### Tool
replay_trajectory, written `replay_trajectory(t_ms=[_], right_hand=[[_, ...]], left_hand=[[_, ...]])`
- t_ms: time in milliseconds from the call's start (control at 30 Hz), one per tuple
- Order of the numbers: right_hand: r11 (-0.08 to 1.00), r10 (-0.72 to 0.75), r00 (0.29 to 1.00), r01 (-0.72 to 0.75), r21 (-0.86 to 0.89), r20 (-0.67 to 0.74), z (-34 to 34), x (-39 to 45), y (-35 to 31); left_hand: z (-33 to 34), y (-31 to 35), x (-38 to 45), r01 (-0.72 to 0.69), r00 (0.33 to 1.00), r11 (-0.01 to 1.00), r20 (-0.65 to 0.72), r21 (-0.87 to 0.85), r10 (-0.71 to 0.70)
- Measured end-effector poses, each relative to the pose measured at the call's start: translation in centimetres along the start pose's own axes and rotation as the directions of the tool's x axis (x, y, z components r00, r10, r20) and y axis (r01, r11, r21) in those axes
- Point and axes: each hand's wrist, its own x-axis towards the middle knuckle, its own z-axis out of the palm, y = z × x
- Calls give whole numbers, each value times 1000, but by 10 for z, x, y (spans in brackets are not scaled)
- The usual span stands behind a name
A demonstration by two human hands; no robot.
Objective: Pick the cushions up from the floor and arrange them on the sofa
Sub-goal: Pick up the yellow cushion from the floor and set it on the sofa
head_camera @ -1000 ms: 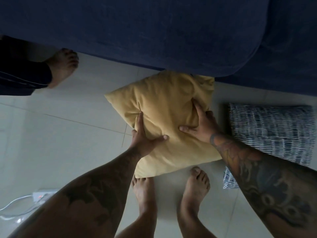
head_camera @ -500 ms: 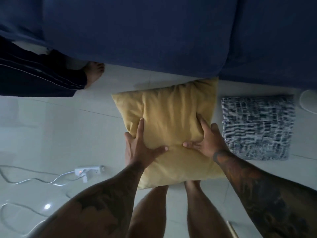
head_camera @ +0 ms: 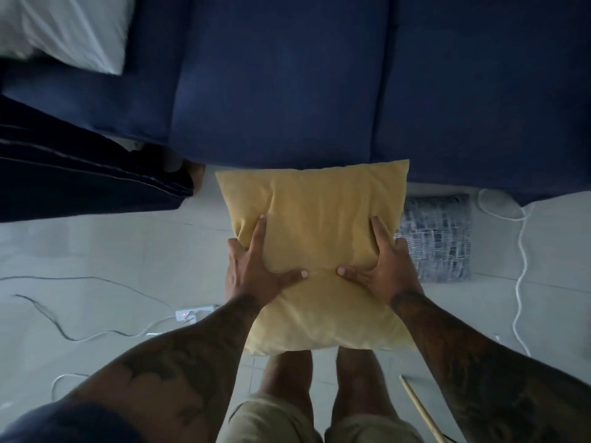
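I hold a yellow cushion (head_camera: 316, 225) off the floor in front of my legs, its far edge level with the front of the dark blue sofa (head_camera: 287, 91). My left hand (head_camera: 256, 270) grips its left side and my right hand (head_camera: 383, 266) grips its right side, thumbs on top. A blue-and-white patterned cushion (head_camera: 438, 238) lies on the floor to the right, partly hidden behind the yellow one.
Another person's dark trouser leg (head_camera: 80, 177) and foot (head_camera: 195, 171) stand at the left by the sofa. A white pillow (head_camera: 73, 30) rests on the sofa's far left. A power strip (head_camera: 192, 313) and cables trail over the tiled floor; a white cord (head_camera: 519, 282) runs at right. A wooden stick (head_camera: 422, 410) lies near my feet.
Both hands have raised the yellow cushion higher off the floor and toward the sofa. The view has risen, so more of the sofa seat shows.
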Motion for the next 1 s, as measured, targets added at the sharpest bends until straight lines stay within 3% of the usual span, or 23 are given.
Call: replay_trajectory(t_ms=[167,367,733,1000], right_hand=[[995,-33,995,42,96,-98,-61,-28,-60],[976,-92,969,133,173,-229,-126,2,-117],[968,-75,976,121,221,-206,-216,157,-174],[960,-87,959,154,236,-270,-246,271,-233]], left_hand=[[-79,48,-9,-94,990,995,-99,18,95],[-153,113,36,-214,969,977,-135,-19,209],[-205,234,196,-259,957,965,-126,34,261],[-240,271,317,-248,955,968,-159,40,251]])
